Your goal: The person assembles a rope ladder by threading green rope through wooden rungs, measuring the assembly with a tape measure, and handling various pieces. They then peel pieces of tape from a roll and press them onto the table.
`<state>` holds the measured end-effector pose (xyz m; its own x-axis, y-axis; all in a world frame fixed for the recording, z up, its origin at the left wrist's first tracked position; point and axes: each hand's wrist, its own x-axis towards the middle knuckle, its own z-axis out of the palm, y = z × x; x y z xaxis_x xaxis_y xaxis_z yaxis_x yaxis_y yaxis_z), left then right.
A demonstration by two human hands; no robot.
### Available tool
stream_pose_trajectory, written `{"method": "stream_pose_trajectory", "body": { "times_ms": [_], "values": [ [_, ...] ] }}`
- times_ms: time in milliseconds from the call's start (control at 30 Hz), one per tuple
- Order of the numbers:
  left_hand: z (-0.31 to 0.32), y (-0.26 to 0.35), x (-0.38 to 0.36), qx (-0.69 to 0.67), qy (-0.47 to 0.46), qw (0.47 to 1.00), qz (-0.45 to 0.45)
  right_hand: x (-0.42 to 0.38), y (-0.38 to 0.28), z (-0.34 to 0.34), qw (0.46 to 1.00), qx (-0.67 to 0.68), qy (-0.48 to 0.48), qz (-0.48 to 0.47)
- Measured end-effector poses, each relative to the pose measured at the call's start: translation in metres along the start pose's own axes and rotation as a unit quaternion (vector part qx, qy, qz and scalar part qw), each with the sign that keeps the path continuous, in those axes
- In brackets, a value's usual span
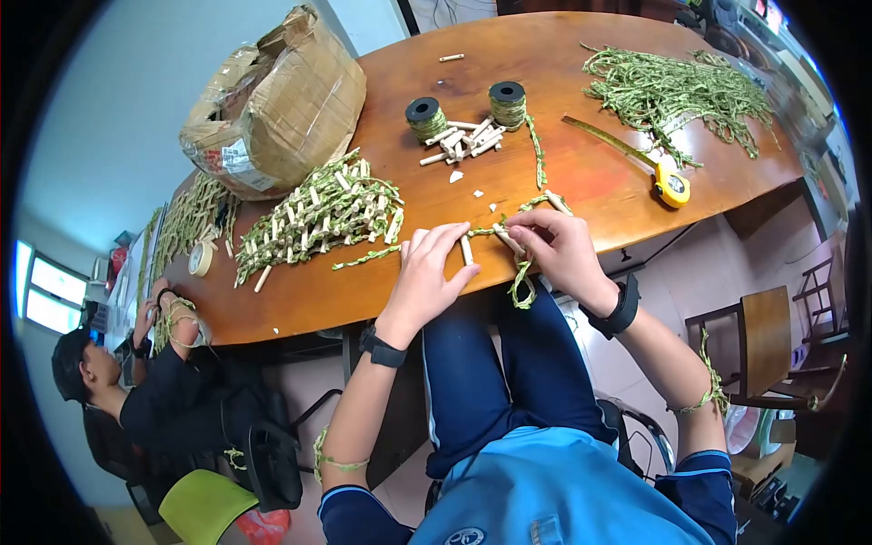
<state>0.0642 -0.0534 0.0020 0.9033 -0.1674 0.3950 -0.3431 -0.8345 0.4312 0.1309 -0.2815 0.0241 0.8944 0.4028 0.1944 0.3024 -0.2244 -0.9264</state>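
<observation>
My left hand (427, 277) rests at the near edge of the table, with a short pale wooden stick (467, 249) held lengthwise between its fingertips and thumb. A green leafy cord (481, 232) runs from this stick toward my right hand (563, 247). My right fingers and thumb are pinched on the cord beside a second wooden stick (510, 240). Below them a loop of the cord (522, 289) hangs over the table edge. Another wooden stick (557, 202) lies just beyond my right hand. The exact grip of the right fingertips is partly hidden.
Two cord spools (423, 120) (508, 104) stand behind loose sticks (468, 143). A pile of cord with sticks (318, 211) lies by a cardboard box (277, 109). Right are a tape measure (671, 185) and heaped cord (672, 86). A person (182, 391) sits at left.
</observation>
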Motion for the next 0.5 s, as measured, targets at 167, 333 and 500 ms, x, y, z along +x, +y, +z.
{"method": "stream_pose_trajectory", "body": {
  "times_ms": [167,333,500],
  "values": [
    [-0.002,0.004,0.0,-0.133,-0.002,0.989,-0.064,0.001,0.003,0.007,0.998,-0.002,-0.058,-0.015],
    [-0.003,0.009,0.0,-0.204,0.022,0.976,-0.076,-0.001,-0.007,0.005,0.994,-0.032,-0.1,-0.023],
    [-0.003,0.009,0.0,-0.209,0.027,0.975,-0.068,-0.002,0.003,0.007,0.994,0.004,-0.104,-0.03]
  ]
}}
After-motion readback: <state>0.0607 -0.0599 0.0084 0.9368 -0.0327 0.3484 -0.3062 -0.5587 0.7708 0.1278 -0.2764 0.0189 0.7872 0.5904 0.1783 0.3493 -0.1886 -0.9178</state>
